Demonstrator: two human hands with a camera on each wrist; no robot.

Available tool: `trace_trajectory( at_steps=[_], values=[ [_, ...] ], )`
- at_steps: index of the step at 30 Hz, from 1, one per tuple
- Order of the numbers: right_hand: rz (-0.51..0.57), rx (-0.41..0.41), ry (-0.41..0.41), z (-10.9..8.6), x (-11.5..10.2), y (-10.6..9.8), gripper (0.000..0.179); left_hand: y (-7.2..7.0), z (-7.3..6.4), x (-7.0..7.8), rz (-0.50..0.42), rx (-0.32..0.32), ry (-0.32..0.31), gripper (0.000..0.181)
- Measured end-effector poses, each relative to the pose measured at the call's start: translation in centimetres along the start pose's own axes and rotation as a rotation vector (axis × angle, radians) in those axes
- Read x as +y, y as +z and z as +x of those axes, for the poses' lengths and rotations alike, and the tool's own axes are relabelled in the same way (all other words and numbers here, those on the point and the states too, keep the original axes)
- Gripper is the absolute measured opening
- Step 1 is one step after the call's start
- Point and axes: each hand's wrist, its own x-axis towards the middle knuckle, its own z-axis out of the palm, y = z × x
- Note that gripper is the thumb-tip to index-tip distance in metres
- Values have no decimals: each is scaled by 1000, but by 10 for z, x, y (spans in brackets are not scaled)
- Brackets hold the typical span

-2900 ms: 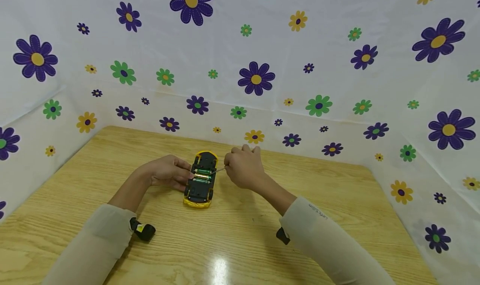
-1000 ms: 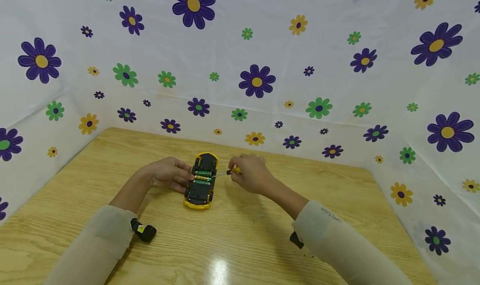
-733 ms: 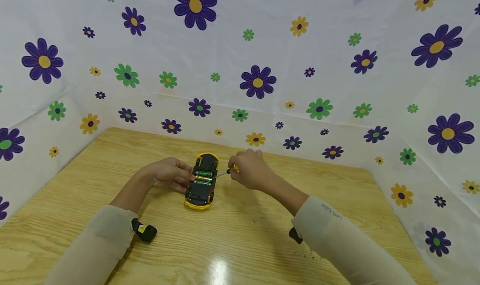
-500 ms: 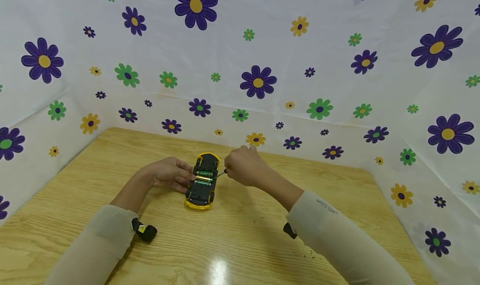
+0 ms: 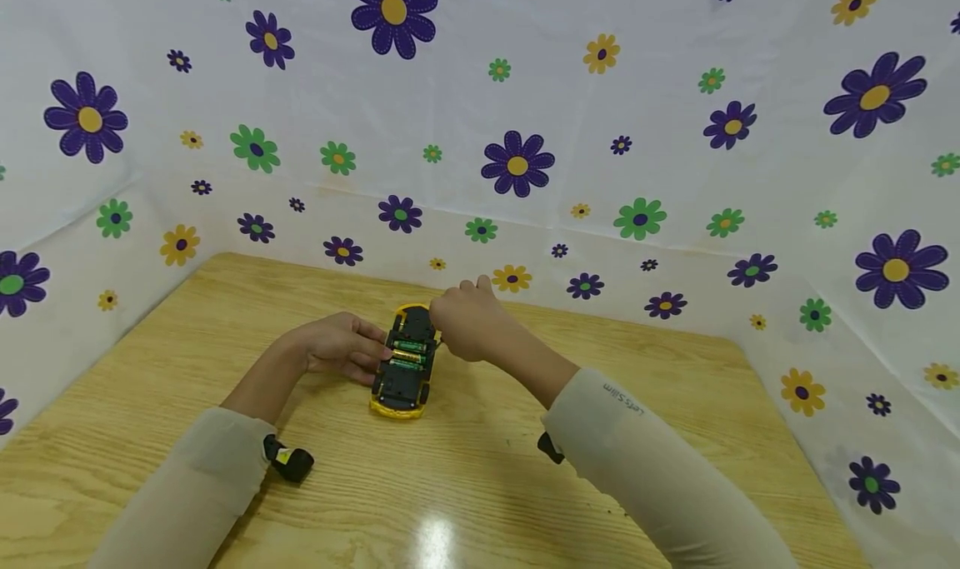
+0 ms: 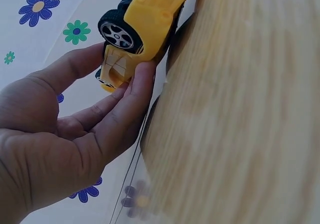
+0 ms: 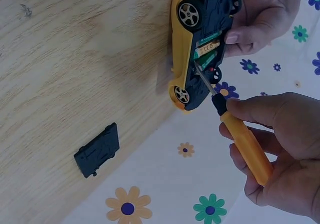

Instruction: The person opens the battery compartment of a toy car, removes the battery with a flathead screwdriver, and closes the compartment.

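Observation:
A yellow toy car [image 5: 397, 388] lies upside down on the table, its black underside facing up. Three green-and-gold batteries [image 5: 407, 356] sit in its uncovered battery compartment. My left hand [image 5: 339, 349] holds the car by its left side, thumb on the underside near the batteries, fingers against the yellow body [image 6: 150, 18]. With my right hand [image 5: 472, 322] I grip a screwdriver [image 7: 247, 146] by its orange handle. In the right wrist view its metal tip meets the compartment edge beside a green battery [image 7: 207, 59]. The head view mostly hides the screwdriver behind my right hand.
A black battery cover [image 7: 97, 150] lies on the wooden table [image 5: 480, 469], seen in the right wrist view. A white cloth with printed flowers [image 5: 555, 77] hangs along the back and sides. Small dark marks show on the table.
My right hand has shifted left and slightly away from me, closer to the car's right edge, still gripping the screwdriver. My left hand and the car stay nearly in place.

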Motion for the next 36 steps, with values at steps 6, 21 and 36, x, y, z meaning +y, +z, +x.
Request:
trace_trajectory(
  at_steps=[6, 21, 36],
  values=[
    [88, 26, -8, -1, 4, 4, 44, 0, 1, 0, 21, -6, 1, 53],
    [323, 159, -26, -10, 24, 32, 31, 0, 0, 0, 9, 9, 0, 65],
    [532, 271, 30, -22, 35, 60, 4, -1, 3, -2, -9, 6, -7, 66]
  ],
)
